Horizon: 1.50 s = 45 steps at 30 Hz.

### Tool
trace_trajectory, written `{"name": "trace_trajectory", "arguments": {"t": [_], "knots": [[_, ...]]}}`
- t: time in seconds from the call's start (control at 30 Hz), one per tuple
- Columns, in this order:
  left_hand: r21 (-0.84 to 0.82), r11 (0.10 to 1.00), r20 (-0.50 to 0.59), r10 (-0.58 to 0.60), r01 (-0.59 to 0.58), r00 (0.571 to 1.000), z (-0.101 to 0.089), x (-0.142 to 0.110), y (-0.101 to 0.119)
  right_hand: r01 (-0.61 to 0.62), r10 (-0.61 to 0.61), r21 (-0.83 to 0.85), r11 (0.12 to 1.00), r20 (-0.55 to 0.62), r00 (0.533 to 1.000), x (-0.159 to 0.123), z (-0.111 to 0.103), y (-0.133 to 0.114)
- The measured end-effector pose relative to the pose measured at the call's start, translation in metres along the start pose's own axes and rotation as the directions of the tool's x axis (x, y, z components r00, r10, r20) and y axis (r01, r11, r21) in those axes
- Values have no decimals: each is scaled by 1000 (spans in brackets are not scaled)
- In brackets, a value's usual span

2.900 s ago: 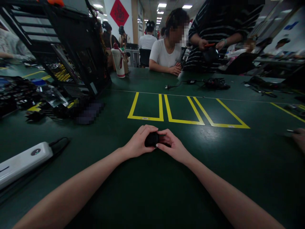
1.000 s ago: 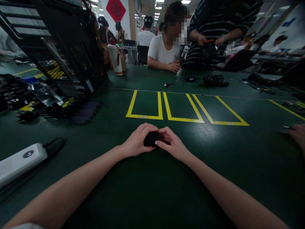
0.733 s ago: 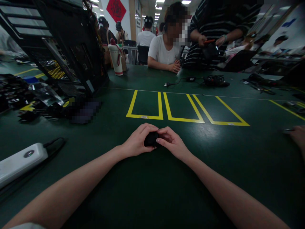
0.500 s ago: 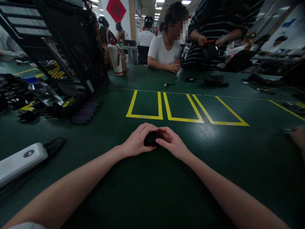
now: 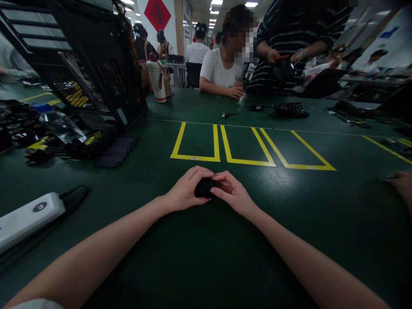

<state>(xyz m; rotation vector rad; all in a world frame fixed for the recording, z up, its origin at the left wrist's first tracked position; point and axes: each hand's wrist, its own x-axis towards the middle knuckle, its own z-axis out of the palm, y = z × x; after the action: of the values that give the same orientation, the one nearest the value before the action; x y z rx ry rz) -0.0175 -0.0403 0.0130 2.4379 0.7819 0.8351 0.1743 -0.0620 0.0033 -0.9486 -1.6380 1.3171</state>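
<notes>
In the middle of the frame, the left hand (image 5: 188, 189) grips a small black object (image 5: 202, 188), and the right hand (image 5: 234, 192) pinches its right edge, thumb slightly higher than a second ago. On the surface (image 5: 199, 253), yellow tape (image 5: 251, 162) lies just above them, a white device (image 5: 32, 219) lower left, a bottle (image 5: 58, 124) and black case (image 5: 99, 56) upper left, cable (image 5: 291, 110) upper right.

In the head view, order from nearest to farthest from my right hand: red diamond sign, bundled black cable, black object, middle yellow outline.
1. Black object: touching the right hand.
2. Middle yellow outline: just ahead, on the table.
3. Bundled black cable: table's far side, rightward.
4. Red diamond sign: background, leftward.
</notes>
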Motion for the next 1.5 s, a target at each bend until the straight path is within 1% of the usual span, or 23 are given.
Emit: {"name": "trace_trajectory", "arguments": {"t": [0.13, 0.2, 0.27, 0.33, 0.4, 0.47, 0.57, 0.67, 0.73, 0.8, 0.87, 0.97, 1.1, 1.23, 1.4, 1.5], "knots": [[0, 1000, 5, -6, 6, 1000, 0, 0, -1, -61, 60, -64, 996, -14, 998, -1, 0, -4], [1, 1000, 1, 0, 0, 1000, 0, 0, -1, -65, 64, -87, 994, -9, 998, -1, -1, -5], [3, 1000, -2, 5, -5, 1000, 0, 0, -1, -40, 42, -75, 996, 19, 999, -1, -1, -5], [7, 1000, -3, 5, -5, 1000, 0, 0, -2, 12, -10, -66, 998, 32, 999, -1, -1, -3], [14, 1000, -2, 2, -2, 1000, 0, 0, -1, 62, -60, -80, 995, 28, 998, -2, -1, -1], [19, 1000, 2, -1, 1, 1000, 0, 0, 0, 83, -83, -89, 993, 11, 997, -2, -1, 2], [13, 1000, 6, -5, 5, 1000, 0, 0, 0, 61, -61, -65, 996, -10, 998, -1, 0, 4], [7, 1000, 2, -8, 8, 1000, 0, 1, 0, 6, -7, -49, 999, -16, 1000, -1, 0, 3], [5, 1000, -2, -7, 7, 1000, 0, 0, -1, -42, 41, -61, 997, -21, 999, -1, 0, 0], [6, 1000, -4, -9, 9, 1000, 0, 0, -1, -65, 63, -81, 995, -19, 998, -1, 0, -1], [8, 1000, -2, -7, 7, 1000, 1, 0, -2, -44, 45, -89, 995, -1, 999, -1, 0, -2], [11, 1000, 0, -4, 4, 1000, 1, 0, -1, 26, -25, -91, 996, 14, 1000, -1, 0, 0], [9, 1000, 4, -11, 11, 1000, 0, 0, -1, 80, -81, -104, 991, -3, 997, -2, 0, 3], [4, 1000, 5, -12, 12, 1000, 0, 0, 0, 59, -62, -96, 994, -26, 998, -1, 0, 3], [8, 1000, -6, -15, 16, 1000, 1, 0, -1, -22, 19, -97, 995, -36, 999, -1, 2, -2], [11, 1000, -12, -13, 13, 1000, 2, 0, -2, -28, 27, -105, 994, -16, 1000, -1, 2, -3]]}}
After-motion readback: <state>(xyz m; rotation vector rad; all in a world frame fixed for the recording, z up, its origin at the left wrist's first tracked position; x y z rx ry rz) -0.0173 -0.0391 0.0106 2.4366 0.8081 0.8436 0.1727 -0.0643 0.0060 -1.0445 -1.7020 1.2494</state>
